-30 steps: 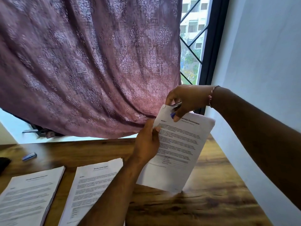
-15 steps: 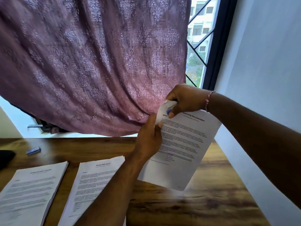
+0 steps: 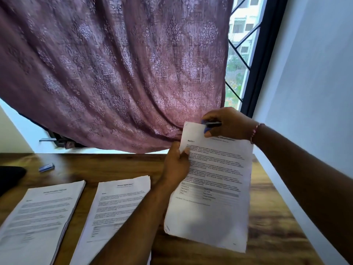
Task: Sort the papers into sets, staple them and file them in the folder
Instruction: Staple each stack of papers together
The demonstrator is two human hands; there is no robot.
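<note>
The set of white printed papers (image 3: 214, 188) hung over the wooden surface (image 3: 267, 226) at right of centre, its long axis steeply up-down, with the left hand (image 3: 176, 165) pinching its left edge. The right hand (image 3: 227, 124), nearer the top-left corner, gripped a small blue stapler (image 3: 210, 126) just beside that corner, which was curled half a second before and now stood flatter.

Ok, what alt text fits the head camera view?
A person's left hand holds a paper set while the right hand grips a blue stapler at its top edge. Two paper stacks lie on the wooden table.
</note>
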